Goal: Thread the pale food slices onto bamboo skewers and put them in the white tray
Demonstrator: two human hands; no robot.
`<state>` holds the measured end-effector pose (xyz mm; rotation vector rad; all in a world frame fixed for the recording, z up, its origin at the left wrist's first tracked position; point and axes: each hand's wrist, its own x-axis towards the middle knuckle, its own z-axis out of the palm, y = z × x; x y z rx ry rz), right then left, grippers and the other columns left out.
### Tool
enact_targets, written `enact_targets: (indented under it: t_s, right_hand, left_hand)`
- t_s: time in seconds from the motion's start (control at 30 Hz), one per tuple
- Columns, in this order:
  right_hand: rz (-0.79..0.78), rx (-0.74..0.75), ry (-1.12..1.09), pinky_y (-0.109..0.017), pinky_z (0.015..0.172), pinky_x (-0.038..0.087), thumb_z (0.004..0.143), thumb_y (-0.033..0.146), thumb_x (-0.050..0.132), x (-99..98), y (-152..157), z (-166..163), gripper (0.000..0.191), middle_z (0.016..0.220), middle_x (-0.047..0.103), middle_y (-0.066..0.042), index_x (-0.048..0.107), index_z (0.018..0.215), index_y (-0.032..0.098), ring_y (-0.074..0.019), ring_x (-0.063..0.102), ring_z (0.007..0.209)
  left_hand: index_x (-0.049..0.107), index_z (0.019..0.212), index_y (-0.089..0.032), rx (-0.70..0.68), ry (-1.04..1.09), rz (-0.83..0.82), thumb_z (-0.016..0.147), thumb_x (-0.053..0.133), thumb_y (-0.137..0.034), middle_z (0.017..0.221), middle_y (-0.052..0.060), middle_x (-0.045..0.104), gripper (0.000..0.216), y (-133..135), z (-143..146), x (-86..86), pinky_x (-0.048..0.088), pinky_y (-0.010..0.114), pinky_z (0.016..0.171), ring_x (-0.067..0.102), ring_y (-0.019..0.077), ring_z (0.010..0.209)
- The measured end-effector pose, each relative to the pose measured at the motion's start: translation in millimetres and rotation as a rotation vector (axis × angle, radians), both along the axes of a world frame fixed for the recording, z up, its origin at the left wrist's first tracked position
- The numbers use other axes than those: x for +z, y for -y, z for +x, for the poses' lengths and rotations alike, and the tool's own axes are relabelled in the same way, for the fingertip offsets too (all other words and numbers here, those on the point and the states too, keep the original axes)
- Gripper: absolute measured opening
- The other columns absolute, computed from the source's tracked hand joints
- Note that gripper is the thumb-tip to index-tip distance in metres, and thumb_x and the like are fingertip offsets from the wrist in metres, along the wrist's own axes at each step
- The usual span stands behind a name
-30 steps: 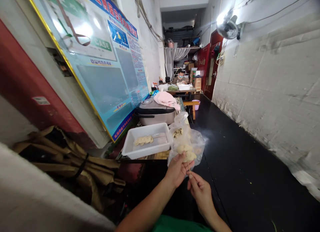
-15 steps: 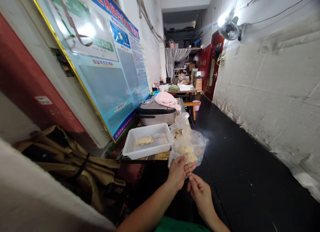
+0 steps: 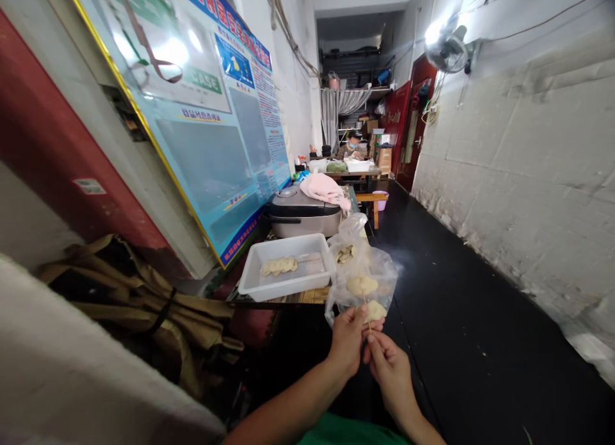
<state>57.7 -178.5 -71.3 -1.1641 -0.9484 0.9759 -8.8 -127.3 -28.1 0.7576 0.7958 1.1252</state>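
My right hand (image 3: 390, 363) pinches the lower end of a thin wooden skewer (image 3: 364, 298). Threaded on its upper part is a pale slice of food (image 3: 361, 285). A second pale slice (image 3: 375, 311) sits lower on the stick, and the thumb and fingers of my left hand (image 3: 348, 340) are closed on it. Behind the slices a clear plastic bag (image 3: 390, 266) hangs at the table edge, holding more slices with dark edges (image 3: 344, 254). Left of the bag, a white tray (image 3: 250, 275) contains a skewer of overlapping pale slices (image 3: 279, 266) lying flat.
Beyond the tray stands a grey and black appliance (image 3: 302, 222) with a pink cloth (image 3: 323, 189) draped over it. Another person (image 3: 353, 149) sits at a farther table. A wooden bench (image 3: 373, 200) juts toward the dark floor (image 3: 446, 259). Folded tan fabric (image 3: 144, 310) lies at left.
The two slices have come apart along the skewer, and bare stick now shows between them. Both hands have shifted slightly down and right with the lower slice.
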Motion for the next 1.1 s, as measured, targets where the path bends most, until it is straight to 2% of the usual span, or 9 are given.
enact_targets:
  t_s: [0.1, 0.2, 0.37, 0.43, 0.57, 0.9, 1.0, 1.1]
  right_hand:
    - [-0.002, -0.005, -0.020, -0.019, 0.038, 0.015, 0.082, 0.045, 0.057, 0.4, -1, 1, 0.039, 0.045, 0.032, 0.009, 0.051, 0.056, 0.017, -0.0048, 0.023, 0.039]
    - [-0.016, 0.009, -0.054, -0.018, 0.037, 0.015, 0.080, 0.047, 0.058, -2.0, -1, 1, 0.039, 0.045, 0.034, 0.008, 0.053, 0.058, 0.016, -0.0040, 0.024, 0.039]
    - [-0.069, 0.078, -0.080, -0.018, 0.035, 0.017, 0.077, 0.050, 0.060, -3.4, 6, -1, 0.037, 0.051, 0.046, 0.006, 0.064, 0.085, 0.014, -0.0033, 0.028, 0.036]
    - [-0.085, 0.101, -0.066, -0.018, 0.036, 0.017, 0.077, 0.051, 0.060, -3.4, 8, -2, 0.040, 0.051, 0.046, 0.006, 0.064, 0.089, 0.013, -0.0036, 0.028, 0.036]
    - [-0.081, 0.074, -0.022, -0.018, 0.039, 0.020, 0.078, 0.052, 0.059, -5.3, 9, -2, 0.043, 0.047, 0.041, 0.007, 0.065, 0.090, 0.011, -0.0056, 0.030, 0.040]
    - [-0.045, 0.047, 0.035, -0.020, 0.041, 0.023, 0.082, 0.050, 0.055, -11.7, 8, -2, 0.042, 0.049, 0.041, 0.007, 0.066, 0.094, 0.011, -0.0075, 0.032, 0.043]
    - [-0.043, 0.028, 0.049, -0.020, 0.041, 0.023, 0.082, 0.050, 0.054, -9.8, 8, -1, 0.043, 0.049, 0.041, 0.007, 0.066, 0.095, 0.011, -0.0074, 0.032, 0.043]
    - [-0.055, 0.031, 0.035, -0.020, 0.041, 0.022, 0.082, 0.050, 0.054, -8.2, 10, 0, 0.043, 0.049, 0.041, 0.007, 0.066, 0.096, 0.011, -0.0072, 0.031, 0.042]
  left_hand:
    - [0.061, 0.080, -0.010, -0.005, -0.038, 0.001, 0.067, 0.066, -0.055, 0.070, 0.011, 0.068, 0.047, 3, 0, -2.0, 0.046, 0.023, 0.051, 0.067, 0.0222, 0.071]
    - [0.061, 0.081, -0.011, -0.010, -0.021, -0.002, 0.069, 0.066, -0.053, 0.072, 0.011, 0.069, 0.044, 2, -1, -4.2, 0.047, 0.023, 0.053, 0.068, 0.0220, 0.073]
    - [0.061, 0.084, -0.012, 0.052, 0.051, -0.049, 0.069, 0.070, -0.045, 0.085, 0.011, 0.069, 0.038, -8, -5, -4.3, 0.053, 0.027, 0.066, 0.068, 0.0201, 0.075]
    - [0.061, 0.086, -0.012, 0.057, 0.065, -0.052, 0.068, 0.072, -0.043, 0.087, 0.011, 0.069, 0.037, -11, -6, -3.3, 0.053, 0.029, 0.070, 0.068, 0.0200, 0.077]
    - [0.062, 0.088, -0.011, 0.061, 0.039, -0.031, 0.064, 0.076, -0.036, 0.088, 0.011, 0.069, 0.038, -14, -8, -1.3, 0.054, 0.030, 0.072, 0.068, 0.0205, 0.078]
    - [0.062, 0.085, -0.011, 0.060, 0.033, -0.018, 0.069, 0.072, -0.040, 0.087, 0.010, 0.068, 0.034, -6, -7, -1.6, 0.054, 0.030, 0.071, 0.068, 0.0216, 0.078]
    - [0.063, 0.091, -0.012, 0.016, 0.097, -0.040, 0.071, 0.070, -0.042, 0.091, 0.012, 0.069, 0.037, -9, -10, 0.6, 0.054, 0.032, 0.074, 0.068, 0.0219, 0.082]
    - [0.061, 0.098, -0.013, 0.066, 0.220, -0.062, 0.074, 0.065, -0.046, 0.094, 0.012, 0.069, 0.040, -22, -16, 7.3, 0.054, 0.034, 0.076, 0.067, 0.0215, 0.084]
